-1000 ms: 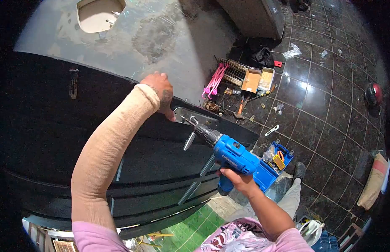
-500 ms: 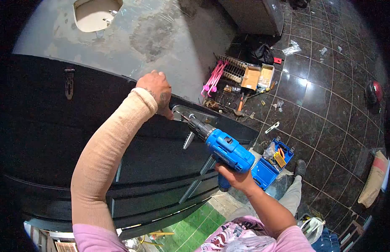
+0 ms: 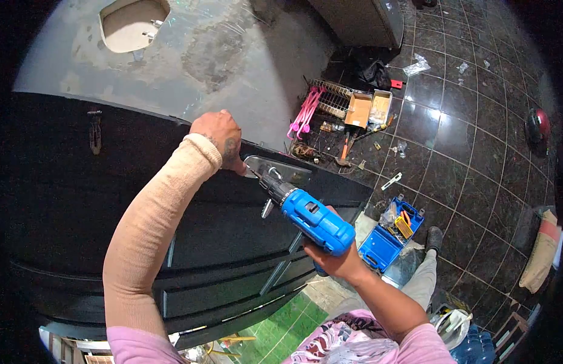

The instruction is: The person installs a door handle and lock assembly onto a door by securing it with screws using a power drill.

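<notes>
A blue cordless drill [image 3: 321, 222] is in my right hand [image 3: 337, 261], its black chuck and bit pointing up-left at a metal lock plate [image 3: 287, 172] on the black door [image 3: 215, 212]. My left hand [image 3: 221, 139] is bent over the door's upper edge, thumb side at the plate's left end near the bit tip. Whether its fingers pinch a small part is hidden. A metal handle [image 3: 267, 208] shows under the drill's chuck.
On the dark tiled floor lie an open blue toolbox [image 3: 381, 247], an orange hammer [image 3: 344, 151], open cardboard boxes [image 3: 358, 110], pink hooks [image 3: 306, 112] and a wire rack [image 3: 331, 99]. A brown sack [image 3: 539, 258] lies at the far right.
The drill and my right hand have moved slightly left. My left hand has shifted a little left and down in view, still at the door edge.
</notes>
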A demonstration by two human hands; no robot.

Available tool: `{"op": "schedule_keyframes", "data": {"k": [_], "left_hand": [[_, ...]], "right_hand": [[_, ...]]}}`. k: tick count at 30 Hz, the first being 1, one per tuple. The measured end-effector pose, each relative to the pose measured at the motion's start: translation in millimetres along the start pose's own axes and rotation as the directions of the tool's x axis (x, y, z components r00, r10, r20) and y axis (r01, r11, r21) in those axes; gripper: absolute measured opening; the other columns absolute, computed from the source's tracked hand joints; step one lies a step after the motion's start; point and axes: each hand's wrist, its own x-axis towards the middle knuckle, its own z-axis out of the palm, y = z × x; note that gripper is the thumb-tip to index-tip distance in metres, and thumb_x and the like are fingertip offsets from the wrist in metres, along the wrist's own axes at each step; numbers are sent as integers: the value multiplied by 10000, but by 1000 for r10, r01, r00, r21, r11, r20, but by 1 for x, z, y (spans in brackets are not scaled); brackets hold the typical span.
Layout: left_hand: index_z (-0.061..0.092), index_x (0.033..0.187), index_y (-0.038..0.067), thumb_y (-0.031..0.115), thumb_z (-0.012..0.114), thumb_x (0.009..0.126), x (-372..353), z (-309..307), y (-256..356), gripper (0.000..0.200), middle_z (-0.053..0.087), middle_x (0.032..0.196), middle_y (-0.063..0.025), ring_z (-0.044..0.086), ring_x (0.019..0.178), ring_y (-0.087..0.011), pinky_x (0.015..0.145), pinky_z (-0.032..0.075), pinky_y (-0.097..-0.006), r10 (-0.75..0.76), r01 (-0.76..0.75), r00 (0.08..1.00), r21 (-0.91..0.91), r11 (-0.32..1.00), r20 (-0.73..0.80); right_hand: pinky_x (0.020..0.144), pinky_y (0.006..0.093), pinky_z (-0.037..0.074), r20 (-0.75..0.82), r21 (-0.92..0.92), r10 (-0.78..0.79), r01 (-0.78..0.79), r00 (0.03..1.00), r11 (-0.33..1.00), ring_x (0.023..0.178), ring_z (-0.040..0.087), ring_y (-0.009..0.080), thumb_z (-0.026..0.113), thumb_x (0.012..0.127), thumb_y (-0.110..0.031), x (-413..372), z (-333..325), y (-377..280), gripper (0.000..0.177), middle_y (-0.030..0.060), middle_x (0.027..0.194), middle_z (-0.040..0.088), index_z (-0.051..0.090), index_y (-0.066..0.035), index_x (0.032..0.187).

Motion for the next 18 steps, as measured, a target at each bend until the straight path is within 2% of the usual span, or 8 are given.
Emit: {"op": "schedule_keyframes", "data": {"k": [2,4,9,12,15,18], "left_hand": [[722,1043,25,650,820,616,0,1,0,763,612,1146,-174,648,1051,-314,909,539,-377,7,-8,1000,-8,1000,-26],[749,937,24,675,806,605,2,7,1,733,605,1106,-200,644,1032,-340,893,543,-396,-1,0,997,-17,1000,-79],[744,870,21,676,812,586,2,7,-3,717,609,1066,-196,650,994,-343,864,546,-405,74,-76,994,-27,997,-80],[755,889,59,624,840,589,-1,4,-1,645,628,1077,-175,662,998,-317,861,551,-381,70,-73,993,-27,997,-96],[761,898,77,572,863,594,-4,6,-1,590,641,1069,-160,673,987,-308,849,557,-375,81,-86,988,-34,996,-130],[761,891,72,546,873,590,-4,11,-2,573,647,1043,-154,680,963,-311,831,562,-385,105,-110,982,-23,994,-157]], "right_hand": [[771,312,507,31,12,54,-54,998,998,790,648,208,766,726,-95,1,-2,-3,419,87,902,638,573,-46,1095],[773,323,511,34,-4,40,-40,999,999,791,661,252,758,712,-82,1,-3,-2,454,97,904,644,559,-57,1119],[772,362,529,55,-6,7,-7,998,1000,823,686,326,735,711,-57,7,-8,-16,499,121,912,662,532,-72,1167],[803,336,506,127,-33,141,-138,982,990,859,659,247,733,767,-62,11,-15,-28,455,99,979,619,544,-60,1180],[806,349,509,187,-92,161,-145,969,985,880,670,275,729,773,-70,15,-19,-31,476,108,1010,623,523,-73,1202],[806,355,510,166,-112,136,-119,977,987,894,674,301,728,769,-67,15,-18,-34,466,108,1006,636,529,-77,1190]]}}
